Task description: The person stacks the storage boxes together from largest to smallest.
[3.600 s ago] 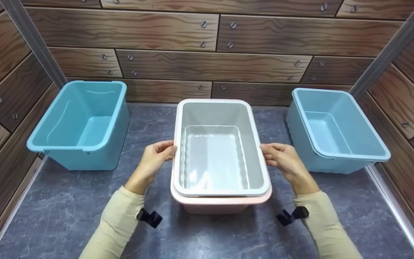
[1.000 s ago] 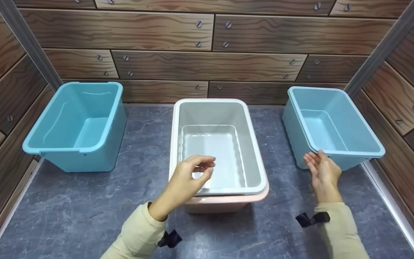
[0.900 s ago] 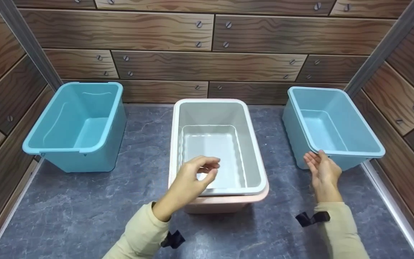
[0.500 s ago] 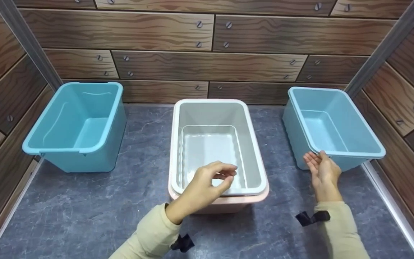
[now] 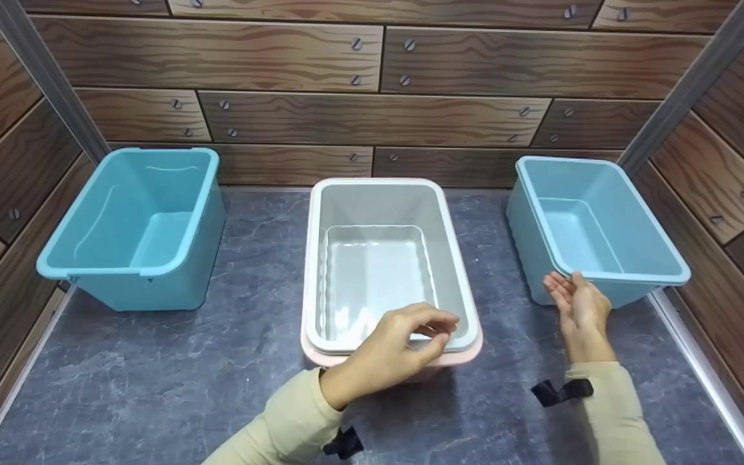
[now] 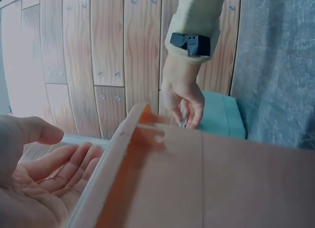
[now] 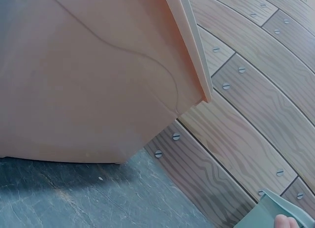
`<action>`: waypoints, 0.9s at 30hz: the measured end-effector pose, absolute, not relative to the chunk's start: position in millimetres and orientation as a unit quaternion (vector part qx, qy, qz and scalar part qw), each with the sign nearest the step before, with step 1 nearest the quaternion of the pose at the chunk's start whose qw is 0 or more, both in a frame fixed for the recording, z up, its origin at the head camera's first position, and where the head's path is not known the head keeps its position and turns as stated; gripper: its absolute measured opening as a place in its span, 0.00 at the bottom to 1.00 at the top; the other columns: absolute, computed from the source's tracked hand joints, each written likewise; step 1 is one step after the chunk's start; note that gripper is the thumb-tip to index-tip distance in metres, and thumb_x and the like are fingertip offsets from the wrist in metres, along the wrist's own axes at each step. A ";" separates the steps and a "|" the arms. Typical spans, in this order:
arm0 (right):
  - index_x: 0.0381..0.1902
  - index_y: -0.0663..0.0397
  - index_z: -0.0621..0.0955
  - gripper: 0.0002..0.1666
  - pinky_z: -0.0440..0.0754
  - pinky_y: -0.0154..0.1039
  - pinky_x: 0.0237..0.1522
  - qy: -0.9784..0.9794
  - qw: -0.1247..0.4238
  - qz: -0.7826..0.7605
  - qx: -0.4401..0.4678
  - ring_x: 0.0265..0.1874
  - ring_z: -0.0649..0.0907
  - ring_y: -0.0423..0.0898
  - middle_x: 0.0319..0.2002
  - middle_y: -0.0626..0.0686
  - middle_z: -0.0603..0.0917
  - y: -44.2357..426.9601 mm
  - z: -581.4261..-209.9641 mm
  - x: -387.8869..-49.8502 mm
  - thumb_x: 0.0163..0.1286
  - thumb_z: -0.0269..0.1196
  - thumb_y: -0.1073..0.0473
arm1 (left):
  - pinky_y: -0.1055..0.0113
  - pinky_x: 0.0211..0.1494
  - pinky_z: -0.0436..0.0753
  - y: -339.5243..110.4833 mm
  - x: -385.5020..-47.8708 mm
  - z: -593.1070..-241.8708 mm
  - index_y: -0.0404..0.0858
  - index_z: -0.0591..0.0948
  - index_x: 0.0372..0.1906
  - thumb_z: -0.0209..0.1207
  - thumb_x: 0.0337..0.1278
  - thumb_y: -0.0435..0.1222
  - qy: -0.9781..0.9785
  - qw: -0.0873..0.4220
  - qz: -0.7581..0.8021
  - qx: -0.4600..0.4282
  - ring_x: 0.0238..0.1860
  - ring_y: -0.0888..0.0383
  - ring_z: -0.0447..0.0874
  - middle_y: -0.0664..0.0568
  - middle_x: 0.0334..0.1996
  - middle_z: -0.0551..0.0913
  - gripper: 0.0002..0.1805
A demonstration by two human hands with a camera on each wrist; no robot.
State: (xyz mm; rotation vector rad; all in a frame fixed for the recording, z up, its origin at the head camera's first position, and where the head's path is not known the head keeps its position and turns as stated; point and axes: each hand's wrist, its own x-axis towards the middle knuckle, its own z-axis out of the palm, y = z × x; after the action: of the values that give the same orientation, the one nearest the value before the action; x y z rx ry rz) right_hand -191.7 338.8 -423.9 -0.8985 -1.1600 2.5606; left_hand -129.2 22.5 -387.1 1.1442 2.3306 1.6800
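A light grey plastic bin (image 5: 375, 271) sits nested in a pink bin (image 5: 317, 353), in the middle of the head view. Above the near edge of the grey bin hovers my left hand (image 5: 398, 345), its fingers loosely curved with nothing between them; in the left wrist view its palm (image 6: 44, 198) is beside the pink bin's rim (image 6: 115, 164). My right hand (image 5: 582, 316) holds the near left corner of the light blue bin (image 5: 611, 223), thumb at the rim and fingers below it. Only its fingertips (image 7: 284, 221) show in the right wrist view.
A teal bin (image 5: 172, 226) stands at the left on the dark marbled surface (image 5: 249, 278). Wood-patterned walls (image 5: 294, 58) enclose the back and both sides, with metal posts (image 5: 701, 84) in the corners.
Both hands were on the sides of the nested bins at first. My right hand moved to the light blue bin's corner and stays there. My left hand drifts rightward and nearer over the grey bin.
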 end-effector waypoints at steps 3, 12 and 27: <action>0.48 0.56 0.70 0.09 0.87 0.32 0.39 -0.397 0.091 0.863 -0.299 0.28 0.87 0.44 0.24 0.53 0.84 337.0 -423.8 -190.5 0.75 0.48 0.58 | 0.77 0.54 0.83 25.5 -127.4 -387.7 0.28 0.80 0.51 0.55 0.61 0.27 0.753 0.034 0.537 0.378 0.45 0.51 0.86 0.40 0.46 0.85 0.15; 0.43 0.58 0.71 0.09 0.88 0.32 0.38 -0.399 0.092 0.863 -0.295 0.26 0.88 0.44 0.22 0.54 0.86 328.8 -424.8 -186.8 0.75 0.48 0.58 | 0.81 0.55 0.81 36.0 -120.4 -390.5 0.28 0.80 0.51 0.55 0.62 0.28 0.742 0.060 0.536 0.398 0.47 0.51 0.86 0.39 0.46 0.85 0.14; 0.35 0.58 0.77 0.12 0.87 0.31 0.40 -0.441 0.096 0.846 -0.285 0.29 0.88 0.42 0.24 0.51 0.87 318.6 -432.1 -180.6 0.74 0.52 0.56 | 0.91 0.46 0.75 53.8 -108.2 -400.0 0.35 0.81 0.53 0.56 0.64 0.31 0.756 0.075 0.457 0.462 0.45 0.60 0.86 0.46 0.46 0.87 0.15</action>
State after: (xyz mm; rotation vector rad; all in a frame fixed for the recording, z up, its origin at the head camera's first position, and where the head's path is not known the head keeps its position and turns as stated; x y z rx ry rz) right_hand -180.6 318.6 -432.1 -0.8444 -1.3062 2.5055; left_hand -108.2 53.8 -400.0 1.3870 2.2682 1.3695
